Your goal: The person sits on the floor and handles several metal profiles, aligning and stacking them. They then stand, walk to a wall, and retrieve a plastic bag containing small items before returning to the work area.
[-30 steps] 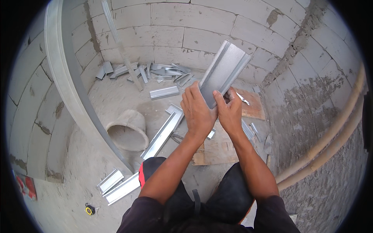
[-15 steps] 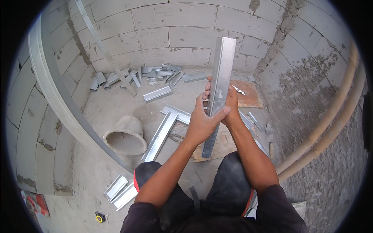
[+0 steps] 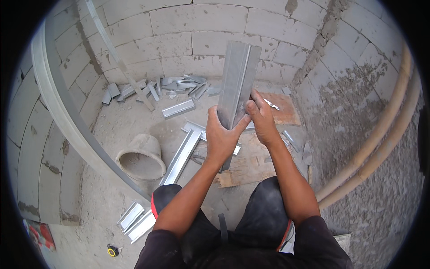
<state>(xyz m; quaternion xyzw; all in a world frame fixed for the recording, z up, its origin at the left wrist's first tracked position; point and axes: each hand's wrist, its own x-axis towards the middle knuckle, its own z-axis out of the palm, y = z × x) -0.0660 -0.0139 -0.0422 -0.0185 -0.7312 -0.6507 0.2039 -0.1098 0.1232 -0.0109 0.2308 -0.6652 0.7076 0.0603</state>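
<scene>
Both my hands hold a length of galvanized metal channel (image 3: 237, 74) nearly upright in front of me, its top leaning slightly right. My left hand (image 3: 223, 136) wraps its left side with the thumb across the near face. On the right side, my right hand (image 3: 263, 119) grips it with thumb and fingers. The lower end of the channel is partly hidden behind my left hand and forearm. Below it on the floor lie a scarred wooden board (image 3: 251, 166) and a joined metal channel piece (image 3: 181, 157).
Cut channel offcuts (image 3: 179, 84) are heaped by the back wall. A dusty bucket (image 3: 141, 157) lies tipped at left, beside a long leaning metal profile (image 3: 71, 121). Two pipes (image 3: 371, 161) run along the right wall. A tape measure (image 3: 112, 250) and a trowel (image 3: 307, 152) lie on the floor.
The channel has turned about its length, from a smooth face to its lipped side, and shifted left. My hands moved slightly left with it, and my right fingers now show more on its right edge.
</scene>
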